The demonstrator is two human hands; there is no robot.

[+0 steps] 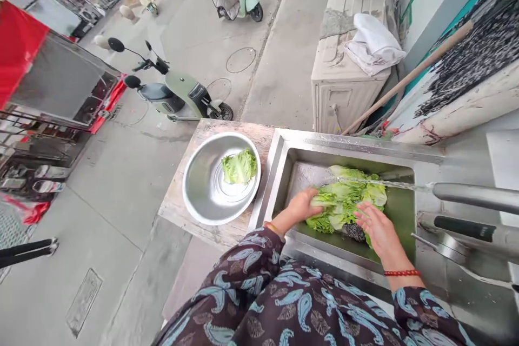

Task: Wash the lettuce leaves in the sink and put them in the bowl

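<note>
Rectangular steel sink: most green lettuce remaining
Round silver bowl, left of sink: small green leaf bunch, apparently done
Left hand: fingers seemingly pinching lettuce
Right hand: fingers spread

Lettuce in sink; basin left.

near scooter (pale green) | white cloth, crumpled | wooden pole, slanting
</note>
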